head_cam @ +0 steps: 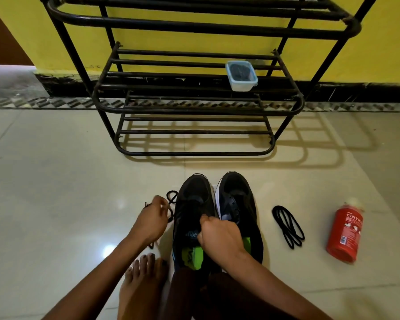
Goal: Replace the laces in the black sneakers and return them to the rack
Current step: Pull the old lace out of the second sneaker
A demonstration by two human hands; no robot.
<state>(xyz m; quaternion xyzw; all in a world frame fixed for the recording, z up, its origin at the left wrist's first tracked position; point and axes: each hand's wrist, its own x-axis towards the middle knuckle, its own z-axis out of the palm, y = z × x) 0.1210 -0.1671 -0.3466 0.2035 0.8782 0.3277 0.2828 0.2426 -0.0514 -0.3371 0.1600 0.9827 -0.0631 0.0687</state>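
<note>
On glossy cream floor tiles [56, 181] before a yellow wall [390, 42] and black rack [194, 109], the left hand [151, 221] pinches a lace [172, 196]; the right hand [219, 239] grips a sneaker [192, 197].

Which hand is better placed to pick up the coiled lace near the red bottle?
Probably the right hand: the coiled lace lies on its side, past the right sneaker; the left hand pinches another lace.

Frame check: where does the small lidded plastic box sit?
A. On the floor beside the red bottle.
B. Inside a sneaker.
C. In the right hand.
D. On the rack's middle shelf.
D: the plastic box stands on the middle shelf of the rack, toward its right end; the red bottle lies on the floor, and the right hand grips a sneaker.
</note>
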